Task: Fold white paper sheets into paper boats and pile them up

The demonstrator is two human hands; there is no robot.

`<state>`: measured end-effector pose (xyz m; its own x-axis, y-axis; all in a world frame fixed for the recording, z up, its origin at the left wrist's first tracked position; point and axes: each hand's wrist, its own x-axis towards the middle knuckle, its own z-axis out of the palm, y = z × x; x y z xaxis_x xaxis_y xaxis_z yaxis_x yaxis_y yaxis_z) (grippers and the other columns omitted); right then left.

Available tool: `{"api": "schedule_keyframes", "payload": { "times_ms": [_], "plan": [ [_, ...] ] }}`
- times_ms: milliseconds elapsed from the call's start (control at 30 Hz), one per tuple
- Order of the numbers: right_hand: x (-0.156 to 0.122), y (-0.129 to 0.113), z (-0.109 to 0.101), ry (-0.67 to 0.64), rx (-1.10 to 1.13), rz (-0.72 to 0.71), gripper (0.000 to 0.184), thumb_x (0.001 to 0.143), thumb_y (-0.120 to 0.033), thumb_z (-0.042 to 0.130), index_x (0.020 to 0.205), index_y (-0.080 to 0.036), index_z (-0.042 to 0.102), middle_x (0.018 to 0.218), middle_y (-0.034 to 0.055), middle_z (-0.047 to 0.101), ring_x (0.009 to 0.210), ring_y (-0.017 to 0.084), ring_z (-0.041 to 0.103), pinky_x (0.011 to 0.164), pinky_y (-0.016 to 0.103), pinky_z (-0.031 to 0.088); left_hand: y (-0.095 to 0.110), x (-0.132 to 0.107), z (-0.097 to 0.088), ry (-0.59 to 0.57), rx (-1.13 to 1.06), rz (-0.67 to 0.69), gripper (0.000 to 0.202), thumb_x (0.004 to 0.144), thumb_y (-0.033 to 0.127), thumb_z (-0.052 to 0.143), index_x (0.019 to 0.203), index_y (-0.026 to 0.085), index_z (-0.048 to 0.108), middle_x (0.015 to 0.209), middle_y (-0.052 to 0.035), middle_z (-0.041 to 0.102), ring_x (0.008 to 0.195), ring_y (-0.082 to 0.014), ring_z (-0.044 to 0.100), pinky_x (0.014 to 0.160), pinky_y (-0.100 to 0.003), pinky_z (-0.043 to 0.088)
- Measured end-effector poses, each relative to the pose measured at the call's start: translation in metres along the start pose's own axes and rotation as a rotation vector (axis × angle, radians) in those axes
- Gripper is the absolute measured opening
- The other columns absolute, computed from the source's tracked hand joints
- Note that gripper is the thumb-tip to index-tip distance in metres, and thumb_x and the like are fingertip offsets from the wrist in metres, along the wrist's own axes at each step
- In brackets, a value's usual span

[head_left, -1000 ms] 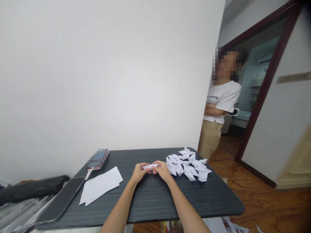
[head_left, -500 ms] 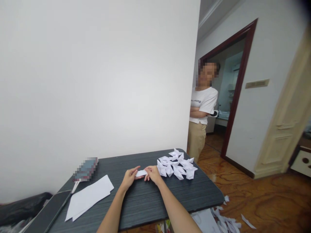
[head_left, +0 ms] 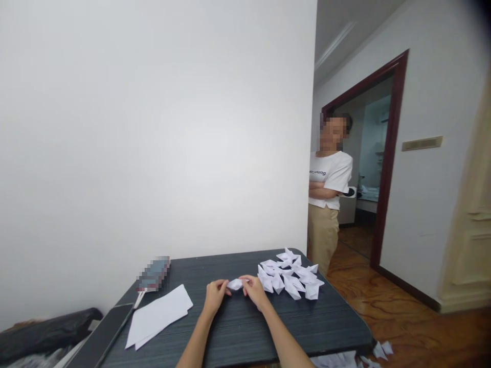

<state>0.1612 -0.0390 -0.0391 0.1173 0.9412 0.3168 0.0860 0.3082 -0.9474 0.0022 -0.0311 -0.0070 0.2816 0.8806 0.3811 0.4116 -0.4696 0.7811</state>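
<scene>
Between my two hands, just above the dark table (head_left: pixel 222 327), is a small folded white paper boat (head_left: pixel 235 284). My left hand (head_left: pixel 218 295) pinches its left end, fingers closed. The right end is gripped by my right hand (head_left: pixel 253 291), also with closed fingers. Just to the right of my right hand lies a cluster of several folded paper boats (head_left: pixel 289 275), some touching one another. Flat white paper sheets (head_left: pixel 161 314) lie overlapping on the left of the table.
A blurred-out phone-like device (head_left: pixel 154 273) with a white cable sits at the back left. A dark flat panel (head_left: pixel 102 337) is at the left edge. A person (head_left: pixel 328 189) stands with folded arms beyond the wall corner. Paper scraps (head_left: pixel 382 349) lie on the floor at right.
The paper has gone from a flat strip to an opened, pointed boat shape between my hands. My view has tilted up and shifted left, so the table sits lower and further right.
</scene>
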Motion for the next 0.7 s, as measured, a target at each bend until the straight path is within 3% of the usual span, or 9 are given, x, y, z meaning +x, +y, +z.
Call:
{"api": "schedule_keyframes", "payload": {
  "times_ms": [100,167,267,433,600,633,700],
  "plan": [
    [-0.008,-0.002,0.001,0.043,-0.061,-0.049,0.025,0.065,-0.025,0.048,0.084,-0.015,0.061,0.044,-0.0011,0.053,0.041,0.014,0.049,0.043,0.025,0.038,0.007,-0.006,0.003,0.002,0.061,0.024,0.037,0.075,0.041,0.038,0.072,0.015,0.064,0.056,-0.0049,0.064,0.058,-0.0199,0.059,0.064,-0.029,0.043],
    [-0.016,-0.006,-0.001,0.123,-0.132,-0.115,0.024,0.063,-0.021,0.046,0.080,-0.017,0.063,0.062,0.0042,0.061,0.057,0.018,0.056,0.055,0.029,0.043,0.010,-0.011,0.002,-0.016,0.066,0.029,0.036,0.076,0.039,0.037,0.075,0.014,0.063,0.059,-0.0054,0.064,0.060,-0.0195,0.059,0.064,-0.029,0.043],
    [-0.028,-0.015,-0.009,0.273,-0.334,-0.139,0.029,0.064,-0.014,0.039,0.081,-0.015,0.062,0.082,0.0080,0.062,0.079,0.020,0.056,0.074,0.031,0.041,0.010,-0.019,-0.010,0.004,0.113,0.054,0.033,0.077,0.036,0.038,0.082,0.014,0.062,0.071,-0.0070,0.064,0.067,-0.0183,0.059,0.067,-0.029,0.044],
    [-0.044,-0.032,-0.015,0.484,-0.714,-0.127,0.030,0.066,-0.012,0.034,0.077,-0.012,0.062,0.086,0.0116,0.057,0.083,0.022,0.051,0.075,0.030,0.037,-0.011,-0.035,-0.061,0.088,0.374,0.106,0.030,0.075,0.033,0.043,0.093,0.016,0.059,0.106,-0.0088,0.054,0.098,-0.0195,0.049,0.088,-0.033,0.034],
    [-0.057,-0.048,-0.007,0.608,-0.981,-0.143,0.032,0.067,-0.013,0.039,0.090,-0.015,0.060,0.114,0.0134,0.040,0.096,0.029,0.040,0.077,0.040,0.029,-0.028,-0.053,-0.111,-0.126,0.627,0.003,0.056,0.064,0.043,0.057,0.113,0.021,0.046,0.129,-0.0101,0.031,0.120,-0.0269,0.021,0.097,-0.045,0.013],
    [-0.059,-0.050,-0.005,0.589,-1.006,-0.172,0.031,0.068,-0.013,0.039,0.091,-0.016,0.060,0.116,0.0130,0.038,0.098,0.030,0.038,0.078,0.042,0.027,-0.030,-0.056,-0.119,-0.165,0.653,-0.036,0.061,0.061,0.045,0.058,0.116,0.022,0.043,0.132,-0.0097,0.027,0.122,-0.0282,0.016,0.096,-0.048,0.010],
    [-0.060,-0.050,-0.001,0.407,-1.047,-0.303,0.032,0.069,-0.013,0.039,0.093,-0.019,0.059,0.117,0.0104,0.039,0.102,0.028,0.035,0.081,0.041,0.025,-0.032,-0.061,-0.131,-0.227,0.659,-0.113,0.069,0.058,0.046,0.060,0.119,0.025,0.039,0.134,-0.0094,0.021,0.123,-0.0298,0.011,0.095,-0.050,0.008]
  ]
}}
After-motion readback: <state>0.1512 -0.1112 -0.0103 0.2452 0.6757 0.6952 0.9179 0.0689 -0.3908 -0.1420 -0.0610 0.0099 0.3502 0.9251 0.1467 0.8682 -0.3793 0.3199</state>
